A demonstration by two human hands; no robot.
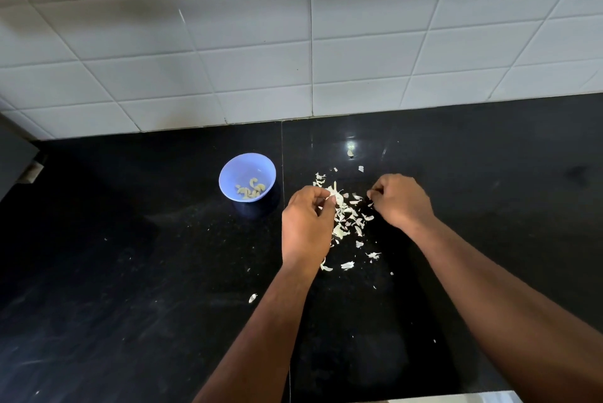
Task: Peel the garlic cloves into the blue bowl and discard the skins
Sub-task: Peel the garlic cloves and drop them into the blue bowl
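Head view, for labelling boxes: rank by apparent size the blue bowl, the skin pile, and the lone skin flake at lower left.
1. skin pile, widest spread
2. blue bowl
3. lone skin flake

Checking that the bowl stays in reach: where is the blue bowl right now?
In the head view the blue bowl sits on the black counter left of centre, just left of the left hand and the pile of skins, with peeled cloves inside.

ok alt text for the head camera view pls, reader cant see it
Two bare hands, left hand and right hand, gather papery garlic skins on a black countertop. To the left, a blue bowl holds peeled cloves, below a white tiled wall.
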